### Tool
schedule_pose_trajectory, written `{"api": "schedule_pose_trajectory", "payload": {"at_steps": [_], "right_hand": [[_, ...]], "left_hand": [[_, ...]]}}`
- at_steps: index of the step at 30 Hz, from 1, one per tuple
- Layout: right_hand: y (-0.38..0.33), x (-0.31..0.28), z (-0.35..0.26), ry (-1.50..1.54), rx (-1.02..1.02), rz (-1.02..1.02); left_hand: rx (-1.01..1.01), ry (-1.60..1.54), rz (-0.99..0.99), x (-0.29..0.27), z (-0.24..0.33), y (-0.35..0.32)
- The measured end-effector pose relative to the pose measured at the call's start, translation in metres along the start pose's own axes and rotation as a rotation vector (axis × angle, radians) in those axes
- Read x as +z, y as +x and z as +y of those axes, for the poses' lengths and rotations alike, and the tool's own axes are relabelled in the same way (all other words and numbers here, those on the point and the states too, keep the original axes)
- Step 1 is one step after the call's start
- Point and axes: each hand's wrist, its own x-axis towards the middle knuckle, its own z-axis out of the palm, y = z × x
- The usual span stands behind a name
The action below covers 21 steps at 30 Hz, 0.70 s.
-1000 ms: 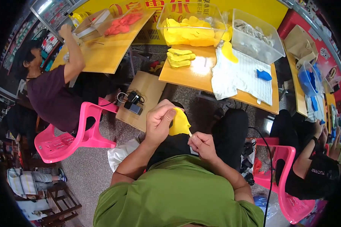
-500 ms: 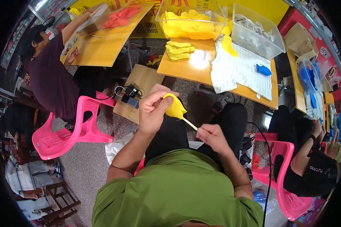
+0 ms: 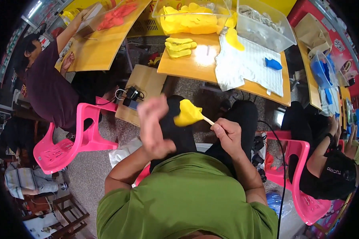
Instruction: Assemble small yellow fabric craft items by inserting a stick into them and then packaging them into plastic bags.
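My right hand (image 3: 229, 134) grips a thin pale stick (image 3: 208, 120), with the thumb along it. On the stick's far end hangs a small yellow cloth piece (image 3: 188, 112), shaped like a pouch and slightly blurred; how deep the stick goes inside is hidden. To the left of the cloth, apart from it, is my left hand (image 3: 152, 129), smeared by motion. Its thumb stands away from the fingers and it holds nothing. Both hands are above my lap.
Ahead, a wooden table (image 3: 179, 67) carries stacked yellow pieces (image 3: 179, 47), a clear bin of yellow pieces (image 3: 191, 20), a bin of greyish pieces (image 3: 261, 24), a white cloth (image 3: 243, 71) and a blue piece (image 3: 273, 63). Co-workers sit either side, near pink chairs (image 3: 83, 123). A black cable (image 3: 283, 171) hangs right.
My left hand has let go of the yellow cloth piece and moved left and down. The cloth now stays on the stick in my right hand, which has risen slightly.
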Motion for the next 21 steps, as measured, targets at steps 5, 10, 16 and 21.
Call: {"api": "schedule_pose_trajectory", "payload": {"at_steps": [5, 10, 16, 21], "right_hand": [[0.003, 0.006, 0.002, 0.023, -0.033, -0.005], [0.000, 0.009, 0.005, 0.119, 0.055, -0.031], [-0.004, 0.012, 0.009, 0.321, 0.281, -0.131], [-0.014, 0.032, 0.013, 0.481, 0.400, -0.104]], "left_hand": [[-0.475, -0.438, -0.216, 0.002, -0.014, 0.013], [-0.355, -0.287, -0.179, 0.009, -0.016, 0.022], [-0.481, -0.424, -0.177, 0.007, -0.017, 0.023], [-0.655, -0.468, -0.102, 0.013, -0.016, 0.017]]}}
